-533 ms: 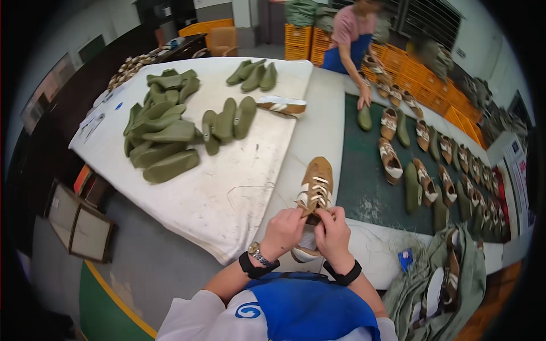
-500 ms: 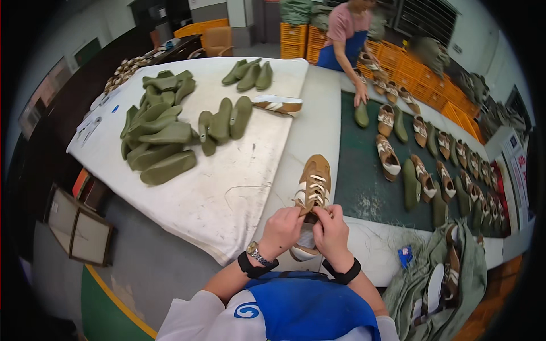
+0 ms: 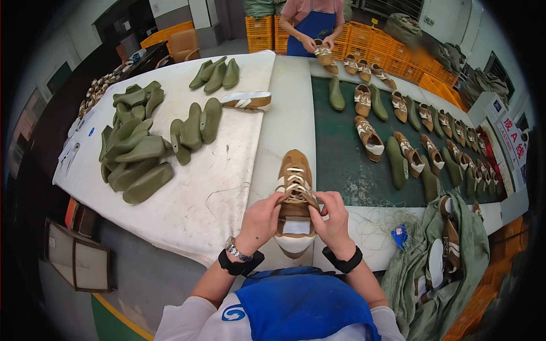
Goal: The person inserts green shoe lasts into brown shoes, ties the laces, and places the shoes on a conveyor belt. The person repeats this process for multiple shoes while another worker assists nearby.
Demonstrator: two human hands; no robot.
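A brown sneaker [image 3: 296, 170] with white stripes and cream laces lies in front of me, toe pointing away, on the light strip between the two work surfaces. My left hand [image 3: 260, 220] pinches the left edge of its opening. On the opposite edge, my right hand [image 3: 332, 221] grips with thumb and fingers. Between them the collar is spread apart, showing a striped insole and the white heel. The laces run loosely through the eyelets.
Green shoe lasts [image 3: 139, 148] are heaped on the white-covered table [image 3: 222, 176], beside another sneaker [image 3: 247, 100]. Rows of sneakers and lasts fill the green belt [image 3: 347, 182] at right. A sack [image 3: 455, 267] holding shoes lies near right. Across the belt, a co-worker [image 3: 315, 34] handles a sneaker.
My hands have moved from the lace ends to the sides of the sneaker's opening and pulled it wider. The co-worker's hand has left a green last and both hands now hold a sneaker.
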